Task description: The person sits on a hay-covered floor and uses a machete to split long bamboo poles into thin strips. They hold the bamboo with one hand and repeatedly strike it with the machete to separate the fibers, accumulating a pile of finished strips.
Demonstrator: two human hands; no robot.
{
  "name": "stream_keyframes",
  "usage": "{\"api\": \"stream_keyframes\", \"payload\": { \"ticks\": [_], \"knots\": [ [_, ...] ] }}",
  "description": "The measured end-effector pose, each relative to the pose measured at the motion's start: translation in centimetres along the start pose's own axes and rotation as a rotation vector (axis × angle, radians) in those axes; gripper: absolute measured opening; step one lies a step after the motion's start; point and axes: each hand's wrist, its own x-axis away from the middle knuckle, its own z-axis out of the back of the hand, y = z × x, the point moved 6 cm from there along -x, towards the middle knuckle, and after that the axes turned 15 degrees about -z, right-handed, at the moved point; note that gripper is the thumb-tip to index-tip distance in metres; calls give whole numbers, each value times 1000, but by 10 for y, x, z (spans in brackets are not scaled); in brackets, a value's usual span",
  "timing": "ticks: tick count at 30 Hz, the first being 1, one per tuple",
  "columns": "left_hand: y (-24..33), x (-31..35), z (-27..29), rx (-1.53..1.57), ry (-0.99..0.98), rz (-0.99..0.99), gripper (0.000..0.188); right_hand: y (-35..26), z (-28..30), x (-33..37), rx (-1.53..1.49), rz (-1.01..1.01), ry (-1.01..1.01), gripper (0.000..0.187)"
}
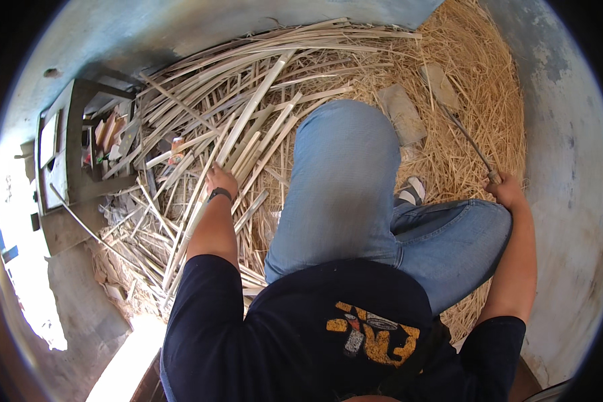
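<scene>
Down at the pile on the left, my left hand [221, 181] closes round a long pale split-bamboo strip [256, 107]. The strip slants up and away over the other strips; my palm and fingers hide part of it. Beside my bent knee on the right, my right hand [507, 191] grips a long, thin dark tool [463, 130] by its short handle [494, 177]. The tool's slim shaft or blade points away and to the left, over shavings, its far end by a flat stone slab [441, 87]. Whether it has a sharp edge, I cannot make out.
Many bamboo strips [201, 80] lie heaped along the far wall and left side. Straw-like shavings [479, 60] cover the far right. Another flat slab [402, 114] lies beyond my knee. A wooden frame [77, 144] stands left; a bare wall [569, 201] rises right.
</scene>
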Motion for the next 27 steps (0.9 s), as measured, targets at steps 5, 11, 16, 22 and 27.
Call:
{"api": "stream_keyframes", "payload": {
  "ticks": [5, 11, 16, 22, 27],
  "knots": [
    [9, -15, 9, -157, -39, 66, 58, 7, -1, -3, -46, 14, -3, 35],
    [-9, -23, 11, -148, -143, -63, 37, 0, 2, -9, 26, 61, 42, 37],
    [-29, 0, 49, 21, 156, -355, 31, -12, 8, -8, -58, 150, 56, 40],
    [21, 36, 187, 68, 471, -733, 44, -57, 38, 30, -341, 309, 81, 45],
    [123, 66, 297, 117, 471, -814, 38, -102, 71, 67, -739, 436, 10, 51]
  ]
}}
